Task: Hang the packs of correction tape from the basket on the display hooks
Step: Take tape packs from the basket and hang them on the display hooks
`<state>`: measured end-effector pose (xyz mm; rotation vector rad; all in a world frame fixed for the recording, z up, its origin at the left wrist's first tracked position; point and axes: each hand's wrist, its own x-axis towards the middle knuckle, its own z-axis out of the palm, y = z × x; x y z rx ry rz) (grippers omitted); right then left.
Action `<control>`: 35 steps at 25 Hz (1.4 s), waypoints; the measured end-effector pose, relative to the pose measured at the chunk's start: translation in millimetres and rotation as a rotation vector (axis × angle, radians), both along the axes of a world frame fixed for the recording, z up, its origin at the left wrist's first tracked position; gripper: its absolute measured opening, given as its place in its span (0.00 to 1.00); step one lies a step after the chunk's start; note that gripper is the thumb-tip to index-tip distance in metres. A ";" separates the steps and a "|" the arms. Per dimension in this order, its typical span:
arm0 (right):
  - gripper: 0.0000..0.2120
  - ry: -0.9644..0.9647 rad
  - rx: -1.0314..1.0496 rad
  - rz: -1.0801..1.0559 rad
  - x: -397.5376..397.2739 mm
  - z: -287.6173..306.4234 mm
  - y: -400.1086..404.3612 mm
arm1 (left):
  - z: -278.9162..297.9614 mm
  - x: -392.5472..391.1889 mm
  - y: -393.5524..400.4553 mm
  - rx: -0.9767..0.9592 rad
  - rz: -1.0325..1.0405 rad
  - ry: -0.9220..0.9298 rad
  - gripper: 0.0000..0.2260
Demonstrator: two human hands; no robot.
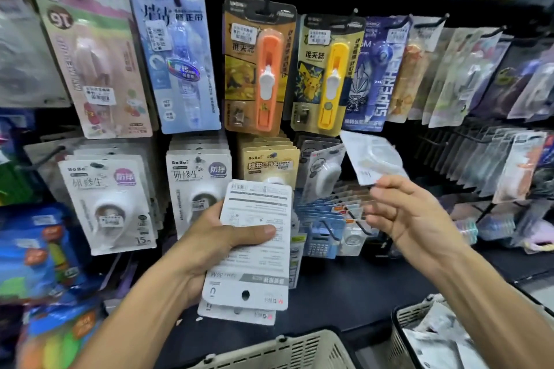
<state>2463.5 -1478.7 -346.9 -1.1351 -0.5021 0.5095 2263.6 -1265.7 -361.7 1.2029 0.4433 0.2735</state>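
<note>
The person's left hand (215, 237) grips a small stack of correction-tape packs (254, 237), thumb laid across the printed backs and fingers curled behind; the packs are upside down, their hang holes (245, 294) at the 6 o'clock end, near the wrist. The right hand (410, 213), at about 3 o'clock from the stack, pinches the lower corner of a single pack (371, 159) between thumb and fingertips and holds it up, tilted, in front of the lower row of display hooks (329, 228). Judging by how one corner pinch carries it, each pack is light: a thin, fairly stiff card with a clear blister on the face. The card should flex a little but not flop, and the glossy surface may slip if the pinch is loose. The best hold is probably at the card's edge or corner well apart from the hang hole, leaving that end free to thread over a hook tip. The hole's rim is likely the weak spot and could tear if forced. Two baskets show at 6 o'clock: a beige basket (278, 350) and a grey basket (410, 326) just right of it, which holds more packs.
</note>
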 end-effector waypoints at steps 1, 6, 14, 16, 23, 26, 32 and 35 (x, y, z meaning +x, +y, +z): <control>0.11 -0.059 -0.019 -0.071 3.9 -4.0 4.2 | 0.4 2.0 -1.9 0.006 -0.001 -0.007 0.29; 0.08 -0.119 -0.581 0.113 15.3 -41.9 12.7 | -11.2 12.1 -9.7 0.038 0.040 0.015 0.29; 0.04 -0.324 -1.223 0.200 75.9 -123.9 -69.0 | -103.4 60.9 -47.1 0.136 0.022 0.261 0.16; 0.09 -0.277 -1.181 0.087 88.6 -151.7 -81.7 | -127.5 80.8 -50.7 0.125 0.039 0.284 0.16; 0.11 -0.644 -1.387 -0.200 138.1 -269.8 -55.1 | -207.3 123.1 -70.9 0.060 0.033 0.404 0.16; 0.28 -0.951 -1.673 0.182 188.1 -308.8 -26.9 | -237.0 134.7 -58.3 0.047 0.077 0.469 0.15; 0.41 -0.607 -1.783 0.184 255.0 -361.9 -23.6 | -273.0 145.7 -35.3 0.017 0.119 0.521 0.16; 0.30 -0.853 -1.747 0.215 226.6 -356.5 -10.8 | -279.8 145.4 -34.1 -0.004 0.129 0.510 0.16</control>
